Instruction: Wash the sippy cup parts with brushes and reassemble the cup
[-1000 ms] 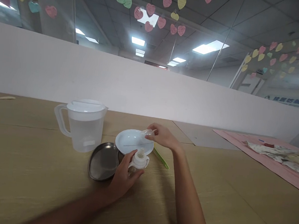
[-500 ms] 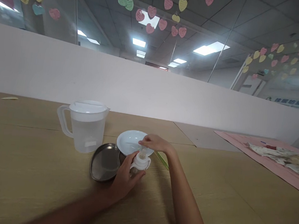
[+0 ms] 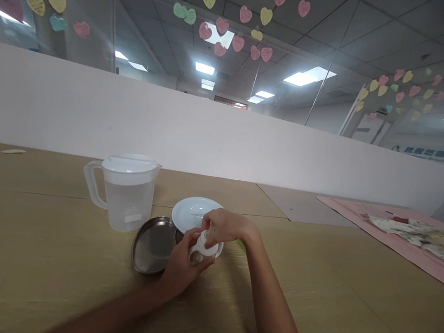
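Note:
My left hand is closed round a small baby bottle with a white handled collar. The bottle stands on or just over the table; its base is hidden. Over its top, my right hand is bent down with the fingers closed on the teat end, which they mostly cover. Right behind the bottle lies a white shallow bowl, partly hidden by my right hand. At the left, near my left hand, sits a curved steel tray.
A clear plastic jug with a white lid, holding water, stands left of the bowl. Green stems show behind my right wrist. Farther right, a pink cloth carries crumpled fabric. A white wall bounds the table's back.
My right hand has come down from above the bowl's edge onto the bottle's top, and its fingers now cover the teat. My left hand keeps its hold on the bottle.

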The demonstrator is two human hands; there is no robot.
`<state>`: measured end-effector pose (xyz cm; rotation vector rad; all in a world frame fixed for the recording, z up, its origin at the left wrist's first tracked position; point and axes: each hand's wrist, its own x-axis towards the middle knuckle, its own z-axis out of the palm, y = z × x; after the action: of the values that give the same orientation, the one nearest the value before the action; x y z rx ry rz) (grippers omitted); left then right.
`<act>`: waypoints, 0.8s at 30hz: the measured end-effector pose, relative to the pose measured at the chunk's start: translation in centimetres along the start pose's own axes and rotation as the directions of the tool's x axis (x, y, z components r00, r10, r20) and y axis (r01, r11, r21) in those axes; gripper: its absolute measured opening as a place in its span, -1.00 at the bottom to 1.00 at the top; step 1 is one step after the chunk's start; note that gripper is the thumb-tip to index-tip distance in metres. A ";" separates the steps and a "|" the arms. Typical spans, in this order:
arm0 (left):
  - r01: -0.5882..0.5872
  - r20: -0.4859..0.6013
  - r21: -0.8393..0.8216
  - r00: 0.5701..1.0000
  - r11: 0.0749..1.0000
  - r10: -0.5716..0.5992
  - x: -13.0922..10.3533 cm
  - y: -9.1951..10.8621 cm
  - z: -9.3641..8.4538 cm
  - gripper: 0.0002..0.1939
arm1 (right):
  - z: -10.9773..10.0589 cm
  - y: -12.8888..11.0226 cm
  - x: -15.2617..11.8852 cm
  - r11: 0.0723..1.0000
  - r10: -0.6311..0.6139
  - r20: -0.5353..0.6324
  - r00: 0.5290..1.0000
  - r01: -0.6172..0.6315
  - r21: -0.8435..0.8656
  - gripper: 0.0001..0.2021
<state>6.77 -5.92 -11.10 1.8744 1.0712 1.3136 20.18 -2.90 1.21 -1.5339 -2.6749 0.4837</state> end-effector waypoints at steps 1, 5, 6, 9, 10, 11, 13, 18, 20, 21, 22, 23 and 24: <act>0.004 -0.002 -0.009 1.000 1.000 -0.004 0.0 0.1 0.0 -0.44 | -0.1 0.3 0.0 0.999 -0.051 0.017 0.999 0.050 0.010 -0.64; 0.015 0.017 -0.029 1.000 0.999 -0.015 -0.1 0.3 0.1 -0.39 | -0.5 1.5 0.0 0.964 -0.223 0.060 0.973 0.212 0.161 -0.66; 0.015 0.024 -0.023 1.000 1.000 -0.014 -0.1 0.3 0.2 -0.40 | -0.6 1.7 -0.1 0.951 -0.235 0.063 0.970 0.216 0.220 -0.66; -0.002 0.012 0.008 1.000 1.000 0.002 -0.2 -0.1 0.4 -0.44 | -0.9 1.7 -0.4 0.945 -0.134 -0.002 0.991 0.128 0.300 -0.67; -0.007 0.008 0.011 1.000 1.000 0.007 -0.3 -0.2 0.4 -0.46 | -0.9 1.5 -0.5 0.958 -0.067 -0.051 0.996 0.079 0.275 -0.68; -0.009 0.005 0.007 1.000 1.000 0.009 -0.3 -0.3 0.5 -0.46 | -0.9 1.3 -0.6 0.970 -0.013 -0.100 0.995 0.037 0.241 -0.70; -0.015 0.008 -0.013 1.000 1.000 0.015 -0.3 -0.5 0.6 -0.46 | -0.9 0.8 -0.8 0.983 0.017 -0.151 0.988 0.011 0.185 -0.78; -0.072 -0.002 -0.016 0.997 0.997 0.072 -0.3 -0.7 0.6 -0.46 | -0.9 0.5 -1.2 0.969 -0.151 -0.160 0.976 0.178 0.170 -0.91; -0.072 0.000 -0.009 0.997 0.997 0.072 -0.3 -0.6 0.5 -0.46 | -1.1 0.7 -1.5 0.951 -0.222 -0.190 0.956 0.256 0.173 -0.82; -0.071 -0.003 -0.004 0.997 0.997 0.071 -0.3 -0.5 0.5 -0.47 | -1.2 0.8 -1.6 0.940 -0.250 -0.204 0.947 0.287 0.184 -0.78; -0.072 -0.003 0.004 0.997 0.997 0.072 -0.3 -0.4 0.4 -0.47 | -1.3 1.0 -1.8 0.928 -0.269 -0.218 0.938 0.313 0.201 -0.75; -0.072 -0.004 0.010 0.997 0.997 0.072 -0.2 -0.3 0.3 -0.48 | -1.5 1.1 -2.0 0.916 -0.282 -0.235 0.930 0.334 0.222 -0.72; -0.068 0.001 0.013 0.998 0.998 0.068 -0.1 -0.1 0.3 -0.48 | -1.6 1.2 -2.3 0.904 -0.288 -0.260 0.922 0.351 0.244 -0.71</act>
<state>6.96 -6.01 -11.32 1.9360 1.0255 1.3470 22.62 -3.84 2.73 -0.9810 -2.4832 0.6107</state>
